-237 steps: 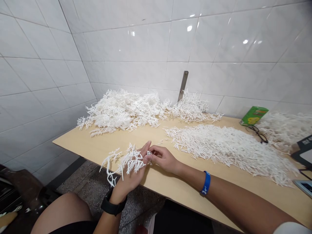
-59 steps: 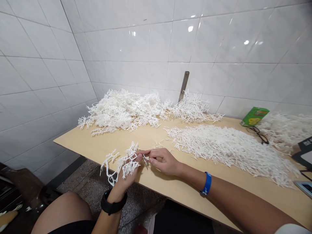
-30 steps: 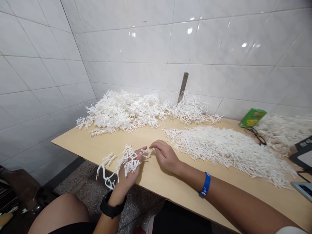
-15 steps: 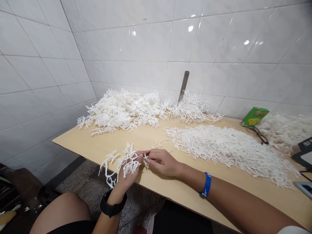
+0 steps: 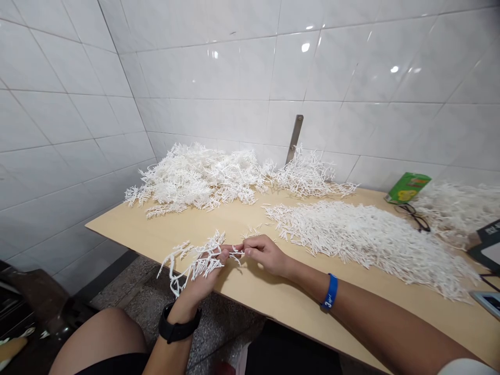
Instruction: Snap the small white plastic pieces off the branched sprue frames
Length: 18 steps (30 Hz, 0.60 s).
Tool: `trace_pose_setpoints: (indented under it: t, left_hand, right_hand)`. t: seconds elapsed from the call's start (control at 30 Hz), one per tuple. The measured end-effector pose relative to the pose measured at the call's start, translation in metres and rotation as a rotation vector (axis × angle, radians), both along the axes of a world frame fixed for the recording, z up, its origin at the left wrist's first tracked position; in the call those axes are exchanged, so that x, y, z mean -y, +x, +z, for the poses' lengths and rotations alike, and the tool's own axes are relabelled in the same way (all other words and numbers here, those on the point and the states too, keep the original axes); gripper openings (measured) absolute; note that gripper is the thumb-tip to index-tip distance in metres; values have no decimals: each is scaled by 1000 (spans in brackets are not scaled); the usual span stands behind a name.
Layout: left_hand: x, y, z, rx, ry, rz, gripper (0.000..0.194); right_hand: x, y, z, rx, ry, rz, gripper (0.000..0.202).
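Observation:
A tangled white branching plastic piece [image 5: 205,263] rests in my left hand [image 5: 201,289], whose thumb presses it against the fingers. Thin branches stick out past the hand on both sides. My right hand [image 5: 269,256] is closed in a pinch on the tip of one branch, just right of my left fingertips. Both hands are over the front edge of the wooden table [image 5: 250,297]. A few short white sticks [image 5: 252,230] lie loose behind my right hand.
A tall heap of white branching pieces [image 5: 195,174] stands at the back left, a smaller heap [image 5: 307,174] beside it. Small white sticks [image 5: 363,234] spread across the right. A green box [image 5: 408,187], dark glasses [image 5: 414,216] and a phone-like device [image 5: 488,301] are farther right.
My right hand has shifted slightly right and up, its fingers now closed on a branch tip. The branching piece in my left hand has tilted slightly.

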<state>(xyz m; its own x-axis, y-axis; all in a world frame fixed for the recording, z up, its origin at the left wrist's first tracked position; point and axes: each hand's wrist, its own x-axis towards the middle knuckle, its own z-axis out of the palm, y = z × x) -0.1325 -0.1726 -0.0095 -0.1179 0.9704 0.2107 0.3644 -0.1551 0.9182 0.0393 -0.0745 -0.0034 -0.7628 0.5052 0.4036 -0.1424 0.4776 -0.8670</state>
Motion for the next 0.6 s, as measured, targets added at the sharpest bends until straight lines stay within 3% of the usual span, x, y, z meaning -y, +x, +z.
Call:
trace_pose_setpoints:
  t: [0.13, 0.33, 0.47, 0.53, 0.6]
  left_hand:
    - [-2, 3, -5, 120, 4, 11, 39]
    - [-11, -4, -9, 603, 74, 195, 56]
    - [-9, 1, -6, 380, 34, 147, 52]
    - [-7, 6, -4, 231, 25, 141, 52]
    - [-6, 9, -1, 116, 31, 149, 51]
  right_hand:
    - [1, -1, 3, -30, -151, 3, 34]
    - [-11, 6, 4, -69, -145, -248, 36]
    - [-17, 7, -3, 35, -26, -365, 22]
    - [-15, 5, -6, 108, 138, -424, 14]
    - [-11, 4, -6, 124, 282, -473, 20]
